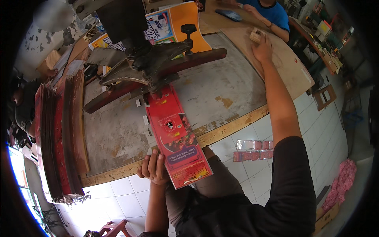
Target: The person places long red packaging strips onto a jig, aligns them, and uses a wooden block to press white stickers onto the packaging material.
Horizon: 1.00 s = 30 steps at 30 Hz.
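Observation:
A long red printed packaging sheet (173,134) lies under the head of a dark metal press (146,71) and sticks out over the bench's front edge. My left hand (156,170) is at that edge, beside the sheet's left side. Its fingers are curled, and what they hold, if anything, is hidden; a small pale piece (149,151) shows at the fingertips. Stretched far to the right, my right hand (263,50) has its fingers around a small tan block (256,36) on the brown board (290,73).
Tall dark red-edged boards (65,134) stand at the left. Behind the press are colourful printed sheets (162,25). A person in a blue shirt (272,14) sits across the bench (221,87). Silvery-framed red pieces (252,156) lie on the tiled floor, right.

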{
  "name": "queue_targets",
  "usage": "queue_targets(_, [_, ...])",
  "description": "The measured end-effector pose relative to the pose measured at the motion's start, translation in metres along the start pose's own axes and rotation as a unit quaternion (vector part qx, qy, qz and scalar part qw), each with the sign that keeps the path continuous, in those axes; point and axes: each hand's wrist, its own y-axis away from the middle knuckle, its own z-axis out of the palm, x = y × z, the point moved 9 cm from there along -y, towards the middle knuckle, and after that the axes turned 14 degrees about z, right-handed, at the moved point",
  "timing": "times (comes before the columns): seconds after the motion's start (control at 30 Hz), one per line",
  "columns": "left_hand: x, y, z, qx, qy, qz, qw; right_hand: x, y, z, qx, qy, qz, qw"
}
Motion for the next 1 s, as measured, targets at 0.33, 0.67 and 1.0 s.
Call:
queue_targets(0.33, [0.003,0.002,0.005,-0.031,-0.022,0.017,0.999,0.021,-0.022,0.002,0.035,-0.051,-0.004,0.998])
queue_targets(0.67, [-0.002,0.007,0.004,-0.024,0.023,-0.023,0.999,0.010,-0.022,0.025,-0.021,0.052,-0.019,0.998])
queue_targets(1.0, [-0.003,-0.007,-0.002,-0.057,0.058,-0.058,0.995,0.010,-0.010,0.019,-0.053,0.004,-0.017,0.998])
